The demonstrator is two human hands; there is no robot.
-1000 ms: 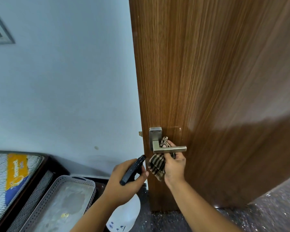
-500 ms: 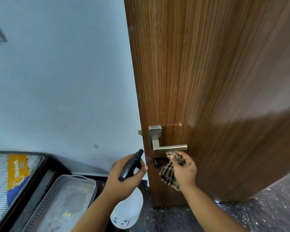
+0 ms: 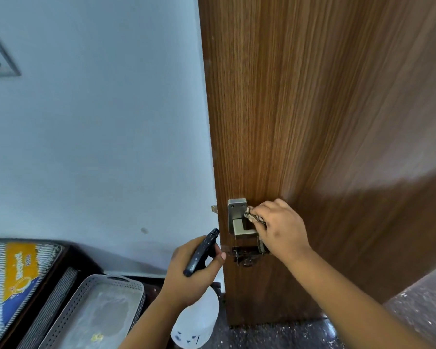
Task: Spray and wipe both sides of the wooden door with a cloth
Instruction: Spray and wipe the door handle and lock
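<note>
- Head view: we stand at the free edge of the door (image 3: 325, 122), which hangs open with its wood face toward us, so the lock side is within easy reach of both hands.
- Our right hand (image 3: 282, 230) is on the handle (image 3: 242, 226), near the door's left edge and low on the panel; we judge the step in hand to be wiping the metal fitting and the wood around it.
- The cloth (image 3: 253, 216) is bunched under that hand, only a checked fold showing just right of the handle's plate; bunched this way, it can work into the angle of the lever.
- The right fingers are curled over the cloth and pinch it against the lever; the fingertips themselves are hidden behind the knuckles, so we cannot tell how tightly they press.
- Our left hand (image 3: 194, 270) holds the bottle (image 3: 196, 321) just left of the door's edge, apart from the wood, nozzle toward the door, kept ready for the next spray, we judge.
- The left fingers are wrapped round the bottle's neck, below its dark spray head.
- Below the handle sits a dark latch (image 3: 244, 255), just beside the right wrist.
- Only this face of the door shows, so we cannot tell how the other side stands.
</note>
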